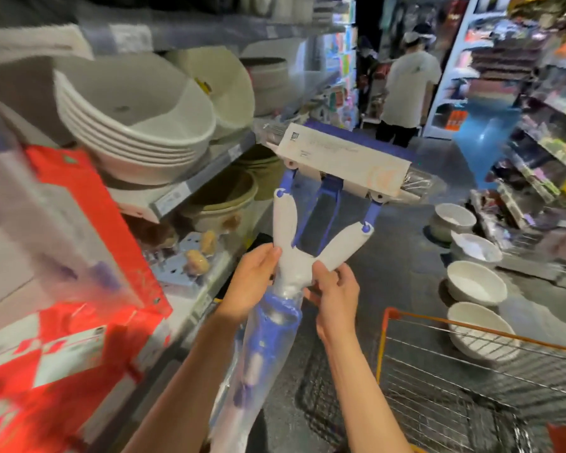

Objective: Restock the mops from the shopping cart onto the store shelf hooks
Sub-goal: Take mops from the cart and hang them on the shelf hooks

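I hold a blue and white sponge mop (311, 223) head-up in front of me, its handle wrapped in clear plastic and running down between my arms. The mop head with a white card label (343, 160) points away, toward the aisle. My left hand (252, 282) grips the white Y-shaped fork from the left. My right hand (335, 292) holds the same fork from the right. The orange wire shopping cart (471, 371) stands at lower right. No shelf hooks show.
Shelves on the left (206, 178) carry stacked white basins (134, 125) and red boxes (79, 289). Several white bowls (474, 286) sit on the floor beside the cart. A person (409, 89) stands far down the aisle, with more shelving on the right.
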`<state>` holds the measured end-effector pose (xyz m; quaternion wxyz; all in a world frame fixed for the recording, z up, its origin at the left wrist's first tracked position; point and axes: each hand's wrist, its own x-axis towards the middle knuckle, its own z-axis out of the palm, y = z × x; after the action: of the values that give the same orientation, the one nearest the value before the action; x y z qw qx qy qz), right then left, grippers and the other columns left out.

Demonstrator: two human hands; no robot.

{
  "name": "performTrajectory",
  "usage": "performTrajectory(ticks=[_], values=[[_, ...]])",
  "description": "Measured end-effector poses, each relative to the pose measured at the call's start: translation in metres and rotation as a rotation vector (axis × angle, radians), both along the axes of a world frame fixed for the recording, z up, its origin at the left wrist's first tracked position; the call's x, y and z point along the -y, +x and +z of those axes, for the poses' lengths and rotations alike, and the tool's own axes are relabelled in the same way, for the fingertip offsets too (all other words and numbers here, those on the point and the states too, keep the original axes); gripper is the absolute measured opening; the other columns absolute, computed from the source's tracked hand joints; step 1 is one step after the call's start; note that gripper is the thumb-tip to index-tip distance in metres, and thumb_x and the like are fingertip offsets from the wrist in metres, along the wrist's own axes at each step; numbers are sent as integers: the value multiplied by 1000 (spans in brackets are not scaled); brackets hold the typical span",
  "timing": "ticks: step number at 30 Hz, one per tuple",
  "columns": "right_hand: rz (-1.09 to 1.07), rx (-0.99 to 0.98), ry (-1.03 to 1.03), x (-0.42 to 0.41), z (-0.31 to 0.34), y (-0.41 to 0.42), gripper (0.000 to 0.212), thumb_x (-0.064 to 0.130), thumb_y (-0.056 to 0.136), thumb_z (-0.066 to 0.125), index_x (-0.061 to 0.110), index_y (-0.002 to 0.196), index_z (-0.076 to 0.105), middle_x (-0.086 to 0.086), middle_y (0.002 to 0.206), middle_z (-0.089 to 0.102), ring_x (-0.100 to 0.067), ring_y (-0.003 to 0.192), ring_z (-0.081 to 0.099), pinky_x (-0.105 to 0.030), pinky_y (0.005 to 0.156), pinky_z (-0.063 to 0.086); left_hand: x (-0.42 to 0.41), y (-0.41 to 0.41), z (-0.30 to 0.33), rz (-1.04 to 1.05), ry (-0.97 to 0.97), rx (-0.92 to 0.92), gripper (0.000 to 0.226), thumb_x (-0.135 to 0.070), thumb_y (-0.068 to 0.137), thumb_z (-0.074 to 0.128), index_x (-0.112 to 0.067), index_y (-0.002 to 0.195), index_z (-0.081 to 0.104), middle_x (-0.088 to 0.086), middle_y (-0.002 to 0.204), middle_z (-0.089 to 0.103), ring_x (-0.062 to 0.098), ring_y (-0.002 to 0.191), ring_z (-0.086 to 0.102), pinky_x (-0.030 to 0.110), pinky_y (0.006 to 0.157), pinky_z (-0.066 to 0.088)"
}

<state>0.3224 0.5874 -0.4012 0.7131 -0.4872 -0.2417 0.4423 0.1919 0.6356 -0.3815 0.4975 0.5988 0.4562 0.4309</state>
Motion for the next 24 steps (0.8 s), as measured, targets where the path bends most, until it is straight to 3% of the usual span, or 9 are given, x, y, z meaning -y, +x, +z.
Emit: performTrajectory(ticks=[3, 5, 9, 12, 16, 18, 19, 21, 24], values=[[61, 40, 4, 11, 3, -34, 2, 6, 95, 62, 8, 95, 62, 4, 63, 54, -16, 68, 54, -32, 60, 48, 15, -33, 5, 102, -30, 42, 20, -22, 104, 52, -18, 96, 69, 16, 92, 73, 22, 83, 67, 42, 72, 52], [105, 56, 11, 20, 8, -54, 1, 5, 95, 63, 4, 95, 63, -4, 69, 56, -20, 70, 55, -35, 61, 47, 25, -56, 6, 165, -40, 80, 18, -24, 102, 56, -15, 95, 70, 22, 94, 72, 30, 83, 66, 48, 72, 51], [197, 106, 34, 32, 17, -84, 6, 5, 93, 64, 2, 98, 66, -17, 79, 62, -26, 75, 60, -42, 68, 49, 50, -91, 10, 241, -39, 175, 15, -22, 101, 58, -12, 97, 69, 9, 90, 75, 26, 83, 69, 47, 74, 53], [283, 147, 57, 39, 23, -99, 8, 3, 93, 63, 5, 99, 69, -9, 79, 73, -15, 69, 66, -30, 61, 54, 66, -111, 15, 297, -25, 239, 15, -18, 103, 54, -14, 110, 67, 9, 95, 77, 24, 82, 72, 48, 76, 55], [363, 223, 92, 42, 36, -116, 13, 1, 94, 62, 9, 84, 66, 6, 63, 66, -6, 59, 60, -22, 57, 51, 83, -132, 24, 386, -14, 331, 11, -18, 102, 57, -21, 107, 67, 13, 94, 77, 29, 85, 71, 55, 81, 56], [392, 258, 112, 41, 43, -125, 5, 5, 93, 64, 5, 91, 69, -12, 75, 70, -15, 70, 65, -31, 68, 56, 89, -141, 29, 432, -3, 352, 9, -17, 101, 58, -20, 107, 66, 16, 95, 76, 29, 85, 69, 51, 77, 55], [405, 279, 132, 40, 46, -129, 8, 10, 92, 66, 3, 95, 69, -25, 83, 67, -26, 73, 65, -38, 72, 56, 90, -145, 30, 453, 8, 358, 8, -16, 101, 59, -19, 106, 65, 16, 94, 76, 29, 85, 69, 46, 72, 56], [431, 325, 162, 34, 51, -137, 16, 16, 90, 68, 6, 103, 67, -36, 97, 62, -48, 83, 62, -49, 79, 56, 92, -153, 35, 498, 29, 370, 8, -15, 100, 59, -16, 107, 64, 11, 89, 77, 29, 84, 71, 44, 70, 59], [439, 348, 197, 22, 62, -148, 34, 11, 92, 67, 31, 120, 63, -10, 106, 74, -26, 97, 72, -48, 84, 60, 93, -163, 44, 552, 56, 388, 15, -14, 100, 60, -11, 114, 64, 3, 86, 78, 24, 82, 73, 51, 76, 60]])
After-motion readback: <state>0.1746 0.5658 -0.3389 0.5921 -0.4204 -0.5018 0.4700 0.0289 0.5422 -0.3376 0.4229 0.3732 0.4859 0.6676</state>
